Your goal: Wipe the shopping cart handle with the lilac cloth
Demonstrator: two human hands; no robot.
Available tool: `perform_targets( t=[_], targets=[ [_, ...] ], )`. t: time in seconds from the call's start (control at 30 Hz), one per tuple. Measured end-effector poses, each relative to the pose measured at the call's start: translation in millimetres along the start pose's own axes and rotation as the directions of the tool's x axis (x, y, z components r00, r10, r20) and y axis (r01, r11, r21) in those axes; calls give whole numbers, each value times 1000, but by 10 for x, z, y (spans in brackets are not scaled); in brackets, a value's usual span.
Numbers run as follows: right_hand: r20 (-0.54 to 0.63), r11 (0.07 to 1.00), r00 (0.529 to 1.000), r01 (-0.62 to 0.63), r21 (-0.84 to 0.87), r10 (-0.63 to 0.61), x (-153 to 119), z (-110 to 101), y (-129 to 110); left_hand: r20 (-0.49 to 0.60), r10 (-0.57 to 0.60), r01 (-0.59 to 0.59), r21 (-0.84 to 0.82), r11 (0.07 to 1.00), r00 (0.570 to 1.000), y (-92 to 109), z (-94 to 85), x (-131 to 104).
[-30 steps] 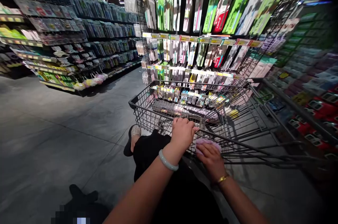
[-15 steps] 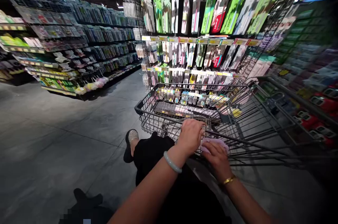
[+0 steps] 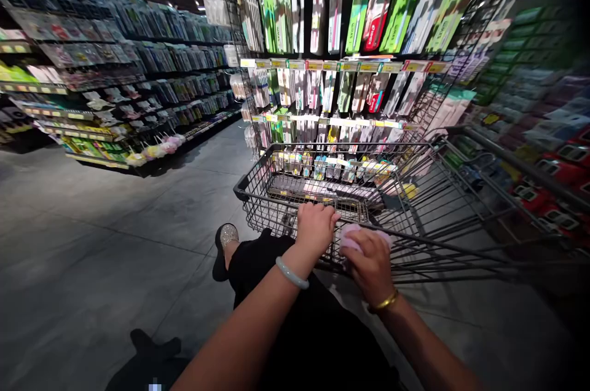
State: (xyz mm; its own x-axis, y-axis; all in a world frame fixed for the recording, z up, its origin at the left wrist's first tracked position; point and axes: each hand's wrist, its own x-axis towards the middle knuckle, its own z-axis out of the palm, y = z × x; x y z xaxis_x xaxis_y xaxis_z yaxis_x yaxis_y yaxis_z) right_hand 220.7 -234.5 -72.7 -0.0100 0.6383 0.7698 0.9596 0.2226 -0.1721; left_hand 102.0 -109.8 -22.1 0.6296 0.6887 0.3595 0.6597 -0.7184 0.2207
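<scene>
A black wire shopping cart [image 3: 258, 201] stands sideways in front of me, its handle end off to the right. My left hand [image 3: 316, 229], with a pale bangle at the wrist, is closed over the cart's near top rail. Just right of it, my right hand [image 3: 372, 259], with a gold bracelet, presses a crumpled pink cloth [image 3: 385, 237] against the cart's near side. The fingers curl around the cloth and hide part of it. Through the wire mesh, shelf goods show behind the basket.
A display rack [image 3: 345, 62] of packaged toothbrushes rises behind the cart. Another stocked shelf [image 3: 106, 65] stands to the left across the grey floor [image 3: 106, 225]. At the lower left, a shoe [image 3: 225, 249] rests on the floor. Red packages [image 3: 544, 185] hang at the right.
My left hand has slid left along the rail. The right hand and the pink cloth have also shifted slightly left and up along the cart's side. The view has moved a little.
</scene>
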Motion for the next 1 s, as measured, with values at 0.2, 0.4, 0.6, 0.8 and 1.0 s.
perform_targets(
  t=[0.2,0.4,0.6,0.8,1.0],
  targets=[
    [-41,986,992,116,-122,-121,-91,207,158,0,156,-153,-194,969,988,-62,25,-33],
    [-23,1000,1000,0,-16,0,-84,130,70,-17,352,-318,-471,823,936,-116,37,-43],
    [-53,992,997,55,-110,-62,106,144,99,-82,160,-178,-348,921,984,-189,-15,-68],
    [23,999,999,-40,-33,41,-55,142,141,-58,-168,166,-47,985,984,-338,-58,-23],
    [-26,999,999,-31,-19,31,247,83,56,29,22,-20,-68,998,999,-275,18,23]
  ],
)
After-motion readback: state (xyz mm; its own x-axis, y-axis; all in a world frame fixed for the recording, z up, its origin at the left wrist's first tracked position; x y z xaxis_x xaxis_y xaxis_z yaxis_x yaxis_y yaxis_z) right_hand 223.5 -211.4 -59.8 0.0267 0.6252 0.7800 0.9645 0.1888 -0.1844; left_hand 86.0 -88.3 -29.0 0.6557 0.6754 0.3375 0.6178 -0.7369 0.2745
